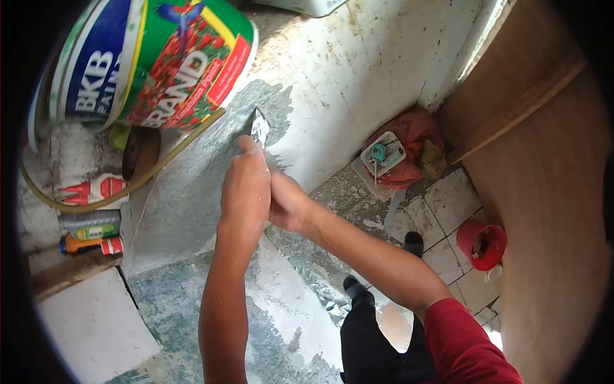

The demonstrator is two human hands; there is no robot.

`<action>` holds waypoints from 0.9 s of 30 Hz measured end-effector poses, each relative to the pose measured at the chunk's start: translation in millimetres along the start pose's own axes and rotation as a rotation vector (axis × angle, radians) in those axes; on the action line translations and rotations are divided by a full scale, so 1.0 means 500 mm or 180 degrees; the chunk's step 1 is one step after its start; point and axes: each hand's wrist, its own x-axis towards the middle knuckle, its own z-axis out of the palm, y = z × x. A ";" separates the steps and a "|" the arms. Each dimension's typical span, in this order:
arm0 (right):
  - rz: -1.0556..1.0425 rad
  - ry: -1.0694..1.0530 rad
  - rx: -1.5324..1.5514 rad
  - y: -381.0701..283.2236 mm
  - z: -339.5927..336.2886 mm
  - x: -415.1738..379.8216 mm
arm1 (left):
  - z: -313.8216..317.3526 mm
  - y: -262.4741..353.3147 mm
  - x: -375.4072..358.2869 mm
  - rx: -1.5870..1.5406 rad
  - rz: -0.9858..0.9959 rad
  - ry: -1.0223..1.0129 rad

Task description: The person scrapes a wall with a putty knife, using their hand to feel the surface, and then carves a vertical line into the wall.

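Observation:
My two hands are closed together in front of the wall. A putty knife (260,127) sticks out past my left hand (248,182), its blade smeared white and lying against a grey, bare patch of wall (272,102). Fingers of the left hand wrap around the handle, which is hidden. Tight against it from the right and partly behind it, my right hand (288,201) is also closed around the handle, its fingertips out of sight. Just above and left of the blade is a large paint bucket (185,61) with a green and blue label.
A hose (160,163) curves below the bucket, near red-and-white bottles (96,190) and an orange flashlight (83,244). On the tiled floor are a red bag (419,131) with a white tray (387,153) and a red pail (481,244). Brown wooden boards (543,160) stand at right.

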 end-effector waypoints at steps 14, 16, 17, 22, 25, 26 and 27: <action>-0.2801 0.1953 -0.2676 0.154 -0.072 0.007 | 0.057 -0.079 -0.024 -0.1172 0.0282 -0.0222; -0.2960 0.1975 -0.2956 0.192 -0.068 0.013 | 0.069 -0.124 -0.029 -0.1422 0.0361 -0.0351; -0.2504 0.1831 -0.2717 0.212 -0.061 -0.004 | 0.075 -0.144 -0.028 -0.1817 0.0256 -0.0553; -0.1844 0.1963 -0.2244 0.220 -0.015 -0.025 | 0.089 -0.190 -0.023 -0.3789 -0.0910 -0.1732; -0.1782 0.1707 -0.1720 0.180 -0.003 0.013 | 0.122 -0.226 0.037 -0.4597 -0.1359 -0.2274; -0.1704 0.1588 -0.1444 0.172 0.008 0.020 | 0.129 -0.230 0.055 -0.4894 -0.1629 -0.2254; -0.1734 0.1728 -0.1235 0.174 0.019 0.019 | 0.127 -0.213 0.052 -0.5459 -0.1825 -0.2294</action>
